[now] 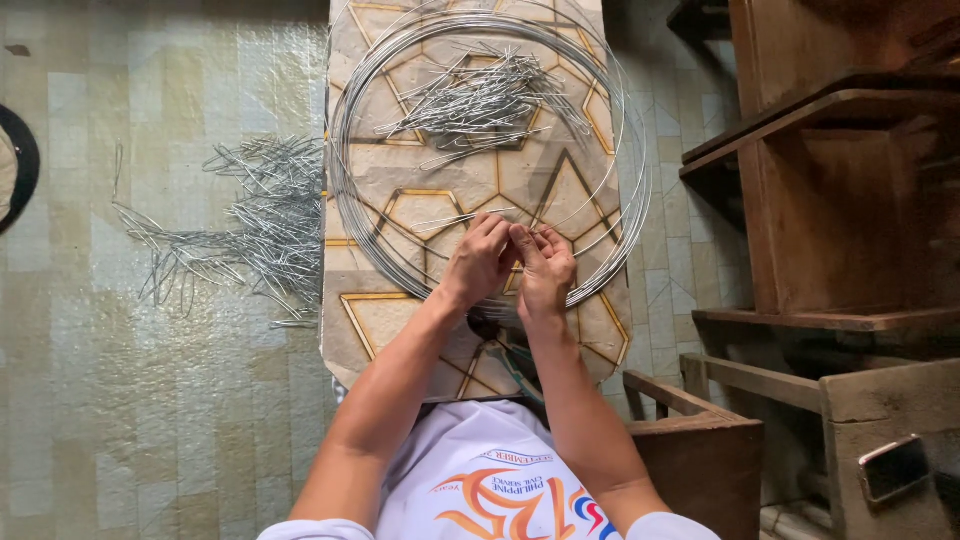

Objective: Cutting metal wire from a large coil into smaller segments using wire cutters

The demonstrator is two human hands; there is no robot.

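The left hand [478, 262] and right hand [546, 270] met knuckle to knuckle, fingers pinched on a thin wire piece [455, 218] that ran leftward; the gripped end was hidden between the fingertips. They hovered over the near edge of a large wire coil [345, 215] on a narrow patterned board [390, 320] (its far end cut off). Bent wire clips lay heaped inside the coil [480, 100] and on the tiled floor [250, 225].

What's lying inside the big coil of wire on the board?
Inside the wire coil lies a pile of short bent wire pieces on the patterned board. Both hands cover its near edge.
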